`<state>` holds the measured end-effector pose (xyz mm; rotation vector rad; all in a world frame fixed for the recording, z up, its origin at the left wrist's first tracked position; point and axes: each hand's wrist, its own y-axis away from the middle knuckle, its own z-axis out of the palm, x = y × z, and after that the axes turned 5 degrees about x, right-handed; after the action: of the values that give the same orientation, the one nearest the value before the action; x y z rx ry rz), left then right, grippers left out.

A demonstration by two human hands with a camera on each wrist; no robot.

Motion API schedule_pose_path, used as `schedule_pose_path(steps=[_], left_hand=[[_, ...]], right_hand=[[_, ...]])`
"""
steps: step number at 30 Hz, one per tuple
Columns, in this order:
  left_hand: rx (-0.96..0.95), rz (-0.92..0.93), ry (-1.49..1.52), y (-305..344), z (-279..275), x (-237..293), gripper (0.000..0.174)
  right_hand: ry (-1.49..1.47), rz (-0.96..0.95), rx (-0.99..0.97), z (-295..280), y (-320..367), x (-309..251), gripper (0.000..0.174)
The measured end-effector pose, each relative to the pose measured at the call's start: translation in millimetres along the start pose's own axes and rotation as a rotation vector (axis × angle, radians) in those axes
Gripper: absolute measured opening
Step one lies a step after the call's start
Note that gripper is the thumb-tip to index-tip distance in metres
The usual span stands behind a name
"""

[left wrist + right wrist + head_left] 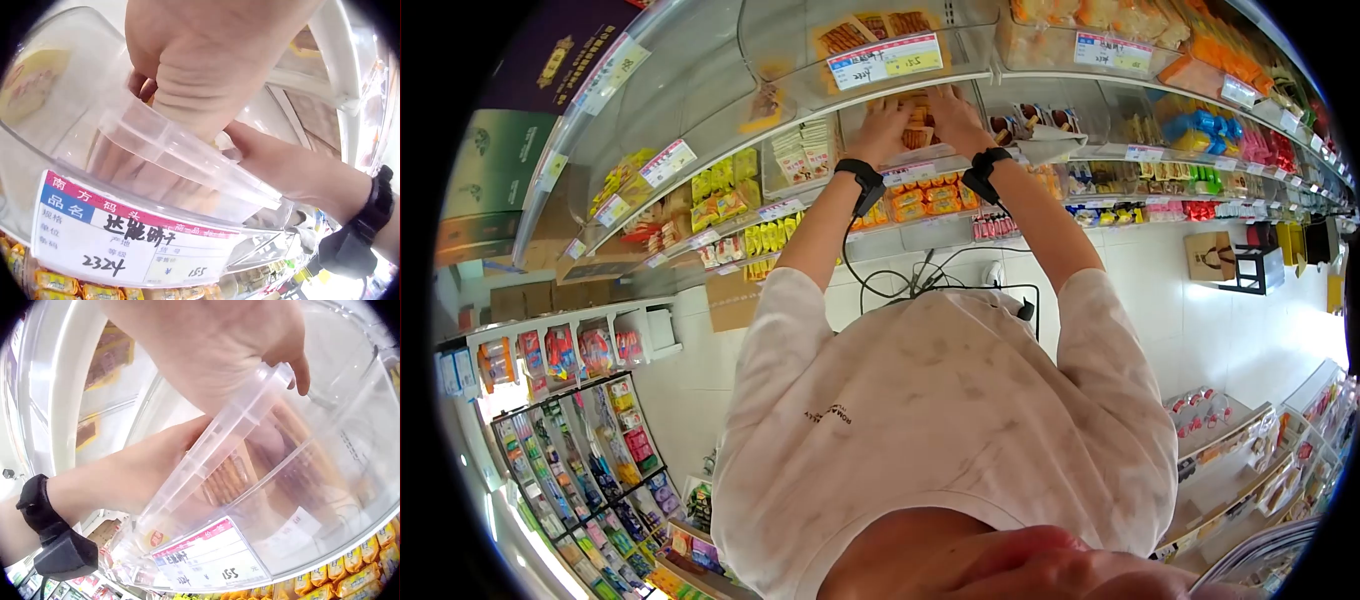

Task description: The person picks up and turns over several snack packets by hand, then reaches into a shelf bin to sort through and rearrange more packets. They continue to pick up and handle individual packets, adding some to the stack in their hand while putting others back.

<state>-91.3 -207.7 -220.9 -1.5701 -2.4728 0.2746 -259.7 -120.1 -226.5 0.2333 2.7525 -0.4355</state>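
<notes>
In the head view my left hand (pixel 882 128) and right hand (pixel 955 118) reach side by side into a clear plastic bin on the shelf. Packs of brown biscuits (pixel 918 132) lie between them. In the left wrist view, that hand passes over the rim of a translucent inner tray (pixel 169 147), its fingertips mostly hidden behind the plastic. The right wrist view shows one digit (pixel 302 375) beside the tray's corner and another part of the hand inside, blurred through the wall. Biscuit packs (pixel 225 480) show through the plastic there. I cannot tell whether either hand grips anything.
A price card (pixel 131 231) hangs on the bin's front. White sachets (pixel 805 152) and chocolate-topped snack packs (pixel 1035 120) fill the neighbouring bins. Orange-wrapped packs (pixel 930 198) sit one shelf lower. Black cables (pixel 910 280) hang before the person's shirt.
</notes>
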Motion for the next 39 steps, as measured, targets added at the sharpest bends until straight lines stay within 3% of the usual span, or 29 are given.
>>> schedule_pose_path(steps=[1, 6, 8, 10, 17, 19, 28, 31, 39], left_hand=[[-0.043, -0.048, 0.06, -1, 2, 1, 0.071], [-0.062, -0.138, 0.073, 0, -16, 15, 0.071], [-0.074, -0.153, 0.077, 1, -24, 19, 0.078], [-0.061, -0.159, 0.067, 2, -21, 17, 0.074], [-0.094, -0.063, 0.068, 0, -17, 10, 0.072], [-0.1, -0.066, 0.045, -1, -20, 12, 0.074], [0.037, -0.18, -0.252, 8, -25, 21, 0.085], [-0.001, -0.254, -0.292, 6, -30, 25, 0.091], [-0.044, -0.278, -0.147, 7, -20, 15, 0.1]], right_hand=[[0.004, -0.004, -0.001, 3, 0, 2, 0.055], [-0.019, 0.012, -0.001, 0, 0, 0, 0.056], [-0.003, 0.038, -0.068, -4, -3, -2, 0.065], [0.039, 0.043, -0.115, -3, -5, 0, 0.078], [0.018, 0.025, -0.043, 4, -3, 2, 0.071], [0.034, 0.005, 0.022, 6, -1, 3, 0.063], [0.071, -0.076, 0.097, 30, -5, 15, 0.063], [0.029, 0.021, -0.09, -2, 0, 1, 0.067], [0.195, 0.031, -0.133, -3, -2, -3, 0.066]])
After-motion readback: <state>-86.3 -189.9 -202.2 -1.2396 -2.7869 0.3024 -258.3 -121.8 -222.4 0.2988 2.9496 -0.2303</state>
